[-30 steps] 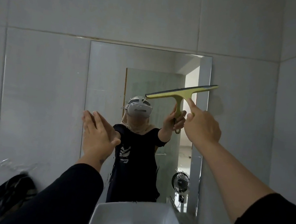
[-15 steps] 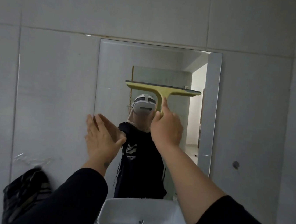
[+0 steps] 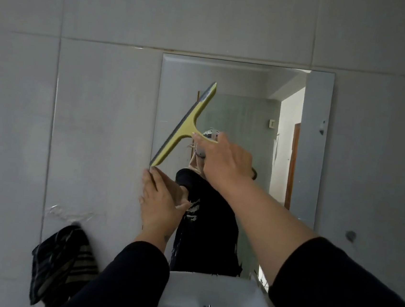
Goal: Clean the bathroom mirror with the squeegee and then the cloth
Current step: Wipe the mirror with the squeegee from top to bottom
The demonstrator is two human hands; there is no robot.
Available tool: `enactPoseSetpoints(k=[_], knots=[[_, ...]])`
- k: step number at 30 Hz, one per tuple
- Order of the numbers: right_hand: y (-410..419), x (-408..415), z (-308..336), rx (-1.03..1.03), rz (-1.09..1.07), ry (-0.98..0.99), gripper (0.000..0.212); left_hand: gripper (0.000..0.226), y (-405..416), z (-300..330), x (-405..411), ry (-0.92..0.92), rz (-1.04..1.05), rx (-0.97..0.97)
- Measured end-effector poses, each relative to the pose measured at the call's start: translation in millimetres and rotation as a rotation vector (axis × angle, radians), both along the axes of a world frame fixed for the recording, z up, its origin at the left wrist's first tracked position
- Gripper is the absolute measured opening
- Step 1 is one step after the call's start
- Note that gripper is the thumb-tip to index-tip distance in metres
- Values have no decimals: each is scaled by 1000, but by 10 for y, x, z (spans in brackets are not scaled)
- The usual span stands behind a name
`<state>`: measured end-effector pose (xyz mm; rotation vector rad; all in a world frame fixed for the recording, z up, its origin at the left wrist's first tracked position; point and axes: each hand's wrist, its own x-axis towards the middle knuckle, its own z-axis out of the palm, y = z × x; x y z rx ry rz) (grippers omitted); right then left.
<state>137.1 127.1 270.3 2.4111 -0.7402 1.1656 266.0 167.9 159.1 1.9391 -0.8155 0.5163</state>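
A rectangular mirror (image 3: 253, 88) hangs on the grey tiled wall. My right hand (image 3: 223, 160) grips the handle of a yellow-green squeegee (image 3: 185, 126). Its blade lies slanted against the left part of the glass, lower end at the mirror's left edge. My left hand (image 3: 159, 201) rests flat on the mirror's left edge just below the blade, fingers together and holding nothing. A dark striped cloth (image 3: 62, 261) hangs on the wall at lower left.
A white shelf or basin edge (image 3: 211, 296) sits under the mirror. The side wall stands close on the right, with a small dark spot (image 3: 350, 236) on the tile there.
The squeegee has swept from the mirror's right side across to the left. Its blade has turned from level to steeply slanted. My left hand has stayed at the left edge.
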Motion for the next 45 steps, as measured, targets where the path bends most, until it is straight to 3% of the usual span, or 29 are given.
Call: enactPoseSetpoints(k=[10,13,25,41,45], knots=[[-316,-607,4,18,-123,-48,53,118,31,50,-133,-17,72,71],[-362,-769,-9,43,-161,-35,60,118,2,103,-168,-40,72,88],[-656,-1197,-285,349,-230,-243,54,121,-39,28,-77,-117,-7,6],[-200,-343,-988,669,124,-676,55,120,-62,-7,-18,-98,-9,-14],[-70,-104,-1030,672,150,-677,56,114,-27,-38,22,-104,-43,-42]])
